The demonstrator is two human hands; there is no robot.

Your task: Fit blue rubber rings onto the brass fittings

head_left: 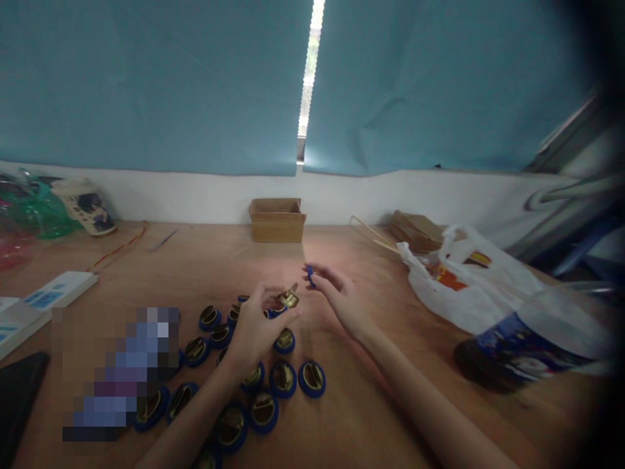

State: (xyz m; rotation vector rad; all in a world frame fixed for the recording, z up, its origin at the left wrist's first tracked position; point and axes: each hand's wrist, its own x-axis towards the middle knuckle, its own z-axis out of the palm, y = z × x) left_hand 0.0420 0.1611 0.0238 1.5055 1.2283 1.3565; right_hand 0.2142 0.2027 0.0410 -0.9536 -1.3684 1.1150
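Observation:
My left hand [254, 329] pinches a small gold-coloured metal piece [289, 299] with a thin part sticking up from it, between thumb and fingers. To its right, my right hand [344, 301] grips a small blue piece [310, 276], seen nearly edge-on, between thumb and fingertips. The two held pieces are close together but apart. Under and around my left hand lie several round blue-rimmed pieces [283, 380] with gold-coloured metal inside. My left hand and forearm hide some of them.
An open cardboard box [277, 227] stands by the wall. On the right are a white plastic bag [442, 299], a brown paper bag [416, 230] and a dark-bottomed bottle [517, 352] on its side. A patterned cup [86, 207] and a white power strip [58, 296] are on the left.

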